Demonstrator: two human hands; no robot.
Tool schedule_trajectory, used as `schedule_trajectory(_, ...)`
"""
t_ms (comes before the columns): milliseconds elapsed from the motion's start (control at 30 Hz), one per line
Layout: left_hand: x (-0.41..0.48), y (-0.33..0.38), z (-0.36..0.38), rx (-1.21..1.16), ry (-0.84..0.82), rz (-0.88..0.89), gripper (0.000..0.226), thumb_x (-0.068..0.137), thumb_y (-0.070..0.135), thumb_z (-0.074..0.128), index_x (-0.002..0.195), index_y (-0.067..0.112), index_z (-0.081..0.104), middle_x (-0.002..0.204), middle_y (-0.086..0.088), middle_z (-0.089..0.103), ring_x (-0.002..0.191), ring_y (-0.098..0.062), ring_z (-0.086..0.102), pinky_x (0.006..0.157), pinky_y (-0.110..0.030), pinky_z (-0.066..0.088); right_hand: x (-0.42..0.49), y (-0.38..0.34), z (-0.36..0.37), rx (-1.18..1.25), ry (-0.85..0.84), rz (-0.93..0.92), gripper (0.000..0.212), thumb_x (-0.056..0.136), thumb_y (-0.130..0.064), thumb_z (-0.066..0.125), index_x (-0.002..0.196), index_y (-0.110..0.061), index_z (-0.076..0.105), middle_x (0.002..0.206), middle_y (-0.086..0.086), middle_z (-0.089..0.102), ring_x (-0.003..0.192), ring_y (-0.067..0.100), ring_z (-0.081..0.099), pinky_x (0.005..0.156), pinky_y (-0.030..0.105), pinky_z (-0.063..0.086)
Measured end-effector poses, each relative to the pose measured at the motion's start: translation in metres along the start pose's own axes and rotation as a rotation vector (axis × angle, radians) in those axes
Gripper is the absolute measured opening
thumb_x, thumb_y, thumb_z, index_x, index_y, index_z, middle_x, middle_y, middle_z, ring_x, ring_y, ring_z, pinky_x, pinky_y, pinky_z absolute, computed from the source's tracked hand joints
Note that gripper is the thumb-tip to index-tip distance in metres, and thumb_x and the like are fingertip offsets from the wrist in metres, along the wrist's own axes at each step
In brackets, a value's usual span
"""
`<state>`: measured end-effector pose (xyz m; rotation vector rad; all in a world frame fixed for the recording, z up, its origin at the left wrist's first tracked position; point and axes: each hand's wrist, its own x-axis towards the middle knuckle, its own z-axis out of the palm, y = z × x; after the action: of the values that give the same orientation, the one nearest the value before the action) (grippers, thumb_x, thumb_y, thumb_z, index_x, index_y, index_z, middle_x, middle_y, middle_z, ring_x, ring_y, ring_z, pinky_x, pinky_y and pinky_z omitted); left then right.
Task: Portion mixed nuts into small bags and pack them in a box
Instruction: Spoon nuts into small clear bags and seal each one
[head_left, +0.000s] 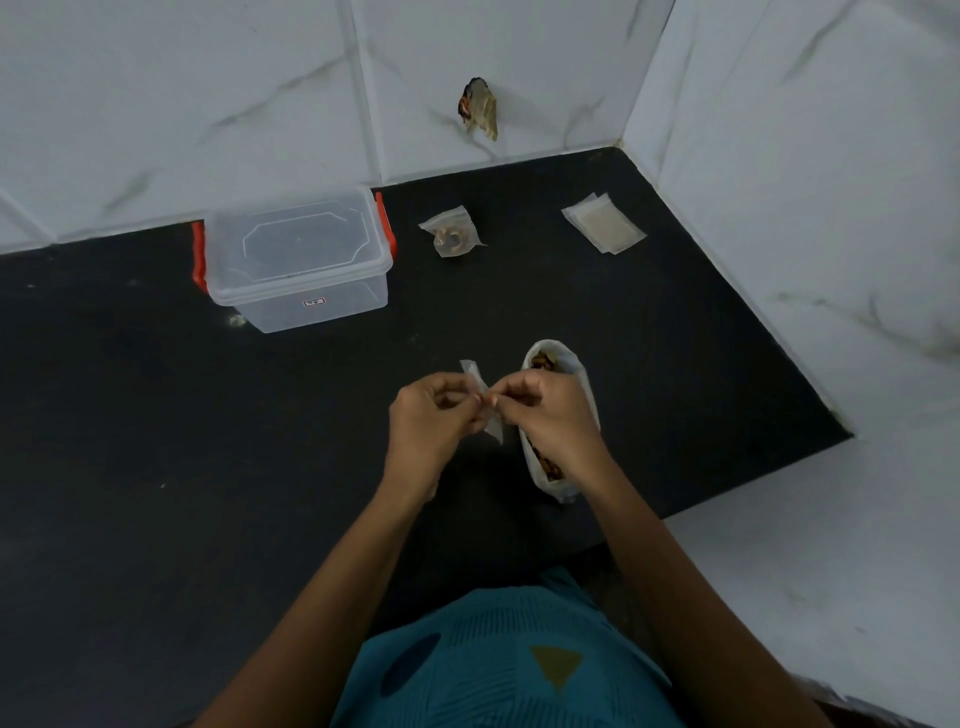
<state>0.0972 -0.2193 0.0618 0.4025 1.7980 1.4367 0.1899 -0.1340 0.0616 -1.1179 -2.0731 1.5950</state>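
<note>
My left hand (423, 421) and my right hand (550, 415) pinch a small empty clear bag (480, 395) between them above the black counter. Behind my right hand lies a large open white bag of mixed nuts (555, 364), partly hidden by that hand. A clear plastic box (298, 260) with red side latches and its lid on stands at the back left. One small bag with nuts in it (453, 233) lies to the right of the box. A small stack of empty flat bags (603, 222) lies further right near the wall.
The black counter (156, 415) meets white marble-look tiled walls at the back and right. A hole with torn wires or debris (479, 108) shows in the back wall. The counter's right edge ends near a white ledge (831, 519).
</note>
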Motion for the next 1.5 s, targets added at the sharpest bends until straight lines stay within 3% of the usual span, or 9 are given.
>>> schedule_trajectory(367,0.006,-0.003,-0.007,0.412,0.058,0.242,0.031,0.078,0.003,0.065,0.097,0.025,0.054,0.109,0.003,0.054,0.092,-0.008,0.058,0.072,-0.015,0.048,0.002,-0.002,-0.009,-0.419,0.201,-0.203,0.01,0.087,0.001,0.055,0.087,-0.008,0.061,0.087,0.003,0.062,0.075,0.004,0.055,0.069,0.002,0.041)
schedule_trajectory(533,0.01,-0.003,-0.006,0.52,-0.021,0.446,0.031,0.079,-0.001,0.061,0.102,0.018,0.063,0.124,0.01,0.047,0.117,-0.002,0.042,0.1,-0.017,0.033,0.0,-0.001,-0.007,-0.477,0.196,-0.234,0.02,0.088,0.003,0.05,0.098,-0.002,0.067,0.102,0.005,0.065,0.087,-0.001,0.052,0.076,-0.001,0.036)
schedule_trajectory(733,0.001,-0.003,-0.003,0.432,-0.116,0.481,0.039,0.083,0.001,0.059,0.12,0.014,0.056,0.116,0.005,0.055,0.106,-0.001,0.049,0.085,0.002,0.034,-0.003,-0.009,-0.007,-0.465,0.177,-0.196,0.03,0.086,-0.003,0.058,0.116,-0.008,0.06,0.114,-0.001,0.058,0.093,-0.006,0.045,0.077,-0.002,0.035)
schedule_trajectory(833,0.001,-0.004,-0.006,0.442,-0.206,0.494,0.052,0.08,0.001,0.061,0.128,0.017,0.049,0.125,0.01,0.046,0.12,-0.002,0.041,0.099,-0.006,0.03,-0.003,-0.011,-0.01,-0.465,0.116,-0.167,0.041,0.083,-0.007,0.064,0.122,-0.008,0.054,0.123,0.0,0.051,0.104,-0.002,0.043,0.083,-0.003,0.031)
schedule_trajectory(933,0.003,-0.013,-0.007,0.539,-0.284,0.507,0.074,0.075,0.005,0.07,0.137,0.018,0.032,0.136,0.01,0.032,0.133,-0.003,0.021,0.112,-0.024,0.019,-0.002,-0.014,-0.008,-0.447,0.095,-0.115,0.046,0.079,-0.011,0.069,0.122,-0.007,0.053,0.125,0.003,0.05,0.115,0.013,0.049,0.099,0.022,0.039)
schedule_trajectory(1067,0.006,-0.028,0.008,0.527,-0.199,0.527,0.093,0.07,0.019,0.079,0.142,0.014,0.02,0.148,-0.004,0.025,0.137,-0.005,0.008,0.115,-0.032,0.01,-0.005,-0.02,-0.002,-0.426,0.115,-0.144,0.044,0.076,-0.017,0.073,0.116,-0.006,0.056,0.118,0.004,0.052,0.106,0.015,0.054,0.092,0.031,0.047)
schedule_trajectory(1200,0.011,-0.037,0.017,0.405,-0.078,0.563,0.08,0.074,0.019,0.076,0.138,0.017,0.029,0.142,0.003,0.037,0.139,-0.003,0.015,0.119,-0.041,0.007,-0.008,-0.023,-0.001,-0.415,0.146,-0.14,0.045,0.076,-0.018,0.073,0.116,-0.007,0.056,0.118,0.002,0.052,0.105,0.013,0.054,0.091,0.027,0.047)
schedule_trajectory(1367,0.012,-0.037,0.02,0.306,-0.001,0.605,0.062,0.075,0.034,0.068,0.129,0.027,0.039,0.126,0.036,0.037,0.125,0.0,0.039,0.106,-0.056,0.031,-0.013,-0.026,0.003,-0.405,0.123,-0.128,0.049,0.076,-0.02,0.073,0.12,-0.01,0.053,0.12,0.0,0.05,0.107,0.011,0.052,0.091,0.025,0.045)
schedule_trajectory(1500,0.01,-0.032,0.021,0.214,-0.006,0.522,0.056,0.071,0.04,0.068,0.117,0.056,0.039,0.118,0.037,0.045,0.118,0.0,0.047,0.104,-0.053,0.036,-0.015,-0.027,0.006,-0.389,0.104,-0.145,0.048,0.078,-0.016,0.071,0.122,-0.01,0.053,0.119,0.001,0.051,0.098,0.009,0.055,0.086,0.022,0.048)
